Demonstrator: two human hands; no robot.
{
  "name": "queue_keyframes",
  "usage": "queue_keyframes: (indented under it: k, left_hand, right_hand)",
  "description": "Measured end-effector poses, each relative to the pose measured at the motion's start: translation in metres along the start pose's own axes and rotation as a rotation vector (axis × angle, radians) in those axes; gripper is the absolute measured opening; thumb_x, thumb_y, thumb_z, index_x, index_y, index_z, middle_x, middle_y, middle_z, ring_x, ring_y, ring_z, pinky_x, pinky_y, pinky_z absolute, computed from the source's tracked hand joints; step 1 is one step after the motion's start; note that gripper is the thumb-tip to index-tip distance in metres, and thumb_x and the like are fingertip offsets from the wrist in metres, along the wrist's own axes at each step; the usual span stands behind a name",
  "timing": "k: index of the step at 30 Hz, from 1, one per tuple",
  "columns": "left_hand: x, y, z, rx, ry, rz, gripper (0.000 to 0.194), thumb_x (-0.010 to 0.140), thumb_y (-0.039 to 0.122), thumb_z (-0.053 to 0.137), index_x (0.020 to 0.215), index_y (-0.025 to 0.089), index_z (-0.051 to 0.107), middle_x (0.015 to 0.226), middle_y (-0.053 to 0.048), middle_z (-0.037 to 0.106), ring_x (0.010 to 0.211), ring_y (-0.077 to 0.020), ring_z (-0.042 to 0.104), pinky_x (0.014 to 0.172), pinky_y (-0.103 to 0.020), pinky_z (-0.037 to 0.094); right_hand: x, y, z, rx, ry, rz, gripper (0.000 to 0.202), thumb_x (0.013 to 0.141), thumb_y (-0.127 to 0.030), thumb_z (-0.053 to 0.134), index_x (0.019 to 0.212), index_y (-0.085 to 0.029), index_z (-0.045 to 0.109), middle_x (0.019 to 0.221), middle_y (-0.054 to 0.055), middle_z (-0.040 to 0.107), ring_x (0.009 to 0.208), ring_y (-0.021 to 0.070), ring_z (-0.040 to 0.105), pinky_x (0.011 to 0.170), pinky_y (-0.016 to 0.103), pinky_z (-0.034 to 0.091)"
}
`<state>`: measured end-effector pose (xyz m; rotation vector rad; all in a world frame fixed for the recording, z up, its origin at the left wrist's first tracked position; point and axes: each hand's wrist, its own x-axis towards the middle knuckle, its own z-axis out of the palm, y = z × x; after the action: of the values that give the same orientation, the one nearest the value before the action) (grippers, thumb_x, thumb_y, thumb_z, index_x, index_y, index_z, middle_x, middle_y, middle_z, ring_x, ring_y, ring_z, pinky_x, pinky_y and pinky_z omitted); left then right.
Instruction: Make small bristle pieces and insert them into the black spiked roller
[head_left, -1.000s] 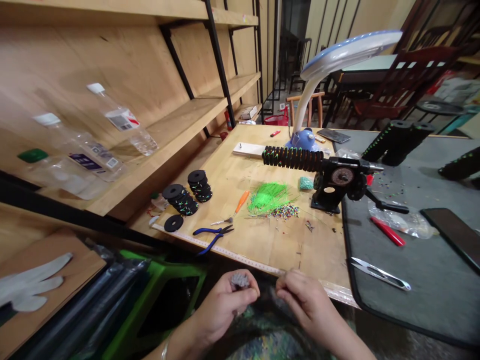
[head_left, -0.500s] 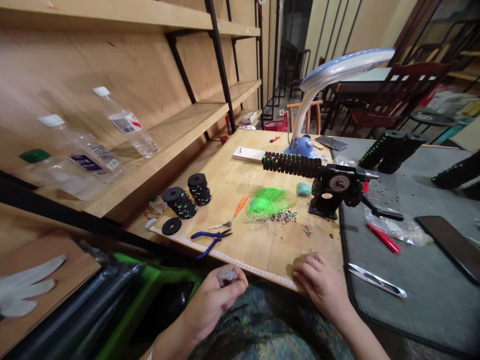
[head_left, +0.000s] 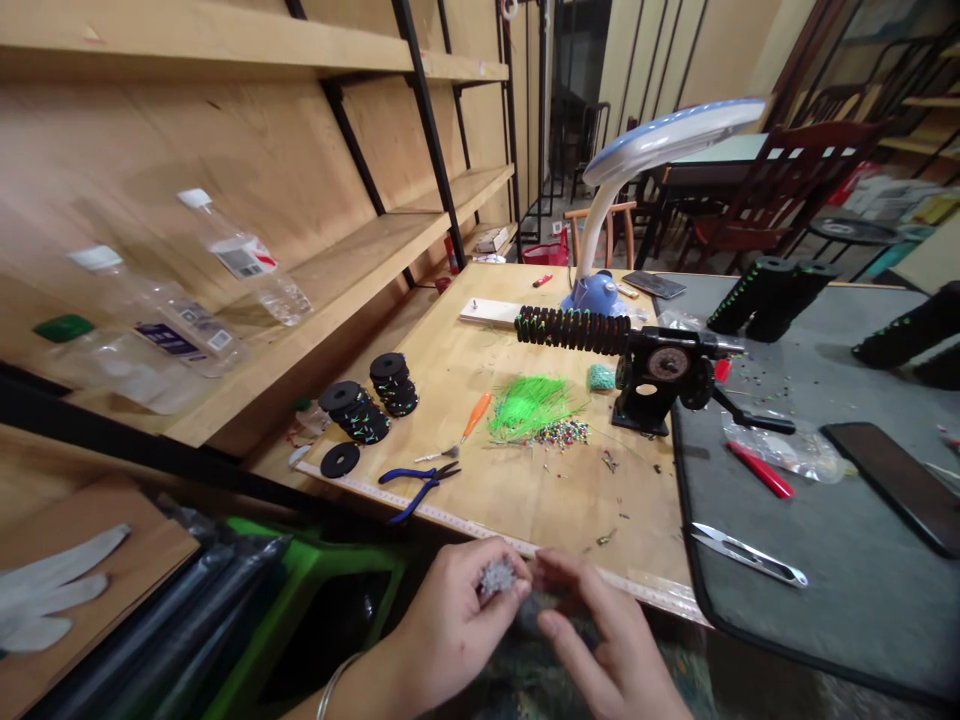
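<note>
My left hand is closed around a small greyish tuft in front of the table's near edge. Close beside it on the right, my right hand has its thumb and fingers apart, slightly blurred, with nothing visible between them. Beyond my hands lie blue-handled pliers, an orange-handled tool, a pile of green strands and many coloured beads. A black crank device carries a row of black discs.
Two stacks of black foam discs stand at the table's left. A desk lamp is behind the device. Silver snips, a red tool and a phone lie on the grey mat. Bottles stand on the left shelf.
My right hand has left the tabletop and come over beside my left hand, its fingers spreading. My left hand has moved right with the greyish tuft. The view has shifted slightly.
</note>
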<state>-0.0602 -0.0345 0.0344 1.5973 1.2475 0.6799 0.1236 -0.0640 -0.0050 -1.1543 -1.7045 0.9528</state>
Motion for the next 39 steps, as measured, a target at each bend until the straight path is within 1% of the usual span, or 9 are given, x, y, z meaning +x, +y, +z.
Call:
queue_keyframes:
  k: [2,6,9,12,16,19,24,30,39]
  left_hand:
    - [0.002,-0.002,0.002,0.031,0.0,0.01,0.012,0.082,0.022,0.059,0.076,0.015,0.066,0.063,0.0,0.061,0.057,-0.0123,0.049,0.055,-0.021,0.035]
    - [0.012,-0.012,0.006,-0.03,-0.049,-0.046,0.011,0.08,0.022,0.06,0.075,0.015,0.065,0.064,0.0,0.058,0.061,-0.0135,0.05,0.058,-0.021,0.038]
    - [0.025,-0.02,0.004,-0.058,-0.014,-0.069,0.013,0.08,0.026,0.059,0.083,0.015,0.064,0.069,-0.002,0.061,0.066,-0.0163,0.055,0.063,-0.024,0.042]
    - [0.041,-0.029,-0.004,0.211,0.092,0.001,0.013,0.082,0.024,0.056,0.088,0.016,0.063,0.076,-0.005,0.064,0.071,-0.0199,0.059,0.067,-0.028,0.044]
    - [0.062,-0.041,-0.014,0.637,0.18,0.132,0.02,0.082,0.011,0.048,0.092,0.018,0.063,0.091,-0.008,0.065,0.086,-0.0248,0.06,0.078,-0.035,0.046]
    - [0.066,-0.043,-0.014,0.68,0.195,0.221,0.028,0.081,0.006,0.045,0.098,0.019,0.063,0.101,-0.01,0.065,0.099,-0.0274,0.058,0.086,-0.04,0.046]
    - [0.046,-0.029,0.015,0.317,0.241,0.263,0.015,0.085,0.017,0.052,0.095,0.019,0.063,0.096,-0.011,0.066,0.096,-0.0276,0.06,0.088,-0.043,0.045]
    - [0.039,-0.009,0.077,-0.637,-0.121,-0.104,0.031,0.076,0.034,0.071,0.097,0.017,0.055,0.087,-0.007,0.066,0.059,-0.013,0.061,0.049,-0.021,0.045]
    - [0.049,-0.009,0.087,-0.55,-0.219,-0.155,0.038,0.072,0.048,0.073,0.073,0.013,0.057,0.054,0.003,0.055,0.046,-0.0075,0.048,0.047,-0.019,0.04]
  right_hand:
    - [0.001,0.005,0.008,0.102,-0.06,0.124,0.016,0.09,-0.03,0.055,0.101,-0.022,0.064,0.074,0.003,0.071,0.064,0.0182,0.065,0.061,0.026,0.051]
    - [0.003,0.019,0.009,0.112,-0.062,0.246,0.028,0.09,-0.036,0.052,0.068,-0.02,0.059,0.055,-0.002,0.057,0.052,0.0137,0.052,0.052,0.024,0.039]
    - [0.002,0.03,0.007,0.182,0.021,0.304,0.032,0.086,-0.045,0.058,0.066,-0.019,0.058,0.055,-0.003,0.054,0.052,0.0128,0.048,0.052,0.023,0.036]
    - [0.001,0.042,0.007,0.415,0.126,0.461,0.04,0.08,-0.058,0.061,0.07,-0.019,0.058,0.046,-0.005,0.051,0.043,0.0109,0.045,0.045,0.022,0.033]
    - [0.001,0.05,0.006,0.677,0.251,0.59,0.042,0.07,-0.059,0.072,0.074,-0.019,0.059,0.065,0.005,0.07,0.053,0.0159,0.06,0.037,0.019,0.035]
    - [0.002,0.048,0.004,0.742,0.354,0.604,0.037,0.069,-0.053,0.075,0.073,-0.019,0.063,0.085,0.01,0.074,0.07,0.0215,0.067,0.036,0.018,0.035]
    - [0.002,0.044,0.004,0.843,0.445,0.635,0.032,0.066,-0.048,0.079,0.074,-0.02,0.068,0.109,0.011,0.072,0.076,0.021,0.068,0.036,0.016,0.034]
    - [0.002,0.039,0.004,0.939,0.513,0.595,0.031,0.063,-0.045,0.083,0.07,-0.018,0.07,0.111,0.011,0.071,0.066,0.0162,0.063,0.045,0.021,0.043]
    - [-0.02,0.044,-0.022,0.653,0.519,0.52,0.035,0.068,-0.048,0.079,0.075,-0.014,0.074,0.101,0.014,0.074,0.045,0.0081,0.05,0.039,0.02,0.036]
